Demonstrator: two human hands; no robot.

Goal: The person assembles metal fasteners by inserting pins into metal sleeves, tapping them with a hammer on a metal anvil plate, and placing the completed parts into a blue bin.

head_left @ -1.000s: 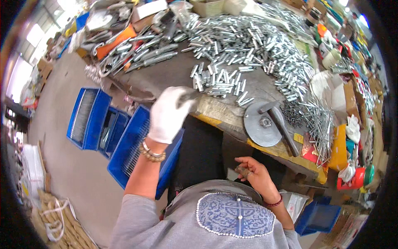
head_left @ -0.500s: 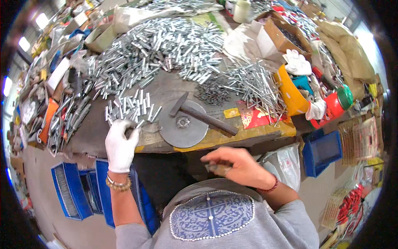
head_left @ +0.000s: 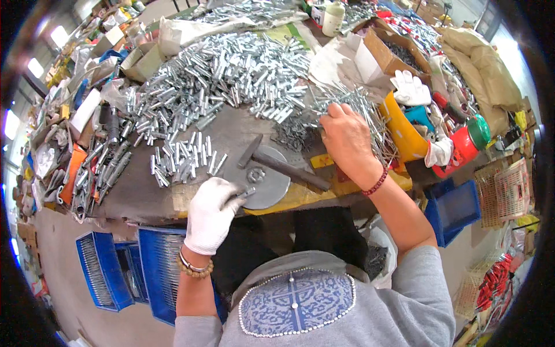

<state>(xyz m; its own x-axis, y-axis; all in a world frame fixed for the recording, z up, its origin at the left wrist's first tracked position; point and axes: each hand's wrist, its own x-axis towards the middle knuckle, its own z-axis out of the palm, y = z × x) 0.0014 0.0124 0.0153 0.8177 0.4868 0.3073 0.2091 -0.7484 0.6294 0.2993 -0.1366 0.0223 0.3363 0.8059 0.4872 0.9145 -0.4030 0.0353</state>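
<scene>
My left hand, in a white glove, is closed round a short silvery metal tube whose end pokes out over the near left edge of a round grey metal disc. Across that disc lies a hammer with a dark handle. My bare right hand reaches over the worktable to a pile of thin metal rods, its fingers bent and pressed together; what they hold, if anything, is hidden. Beside those fingers is a heap of small dark pins. A small group of loose tubes lies left of the disc.
A large heap of metal tubes covers the back of the table. Tools crowd its left side. On the right stand a yellow container, a red jar with a green lid and a cardboard box. Blue bins sit below.
My left hand has come right and nearer to me from the small tube group, now with a tube. My right hand has gone from near my body out to the rod pile.
</scene>
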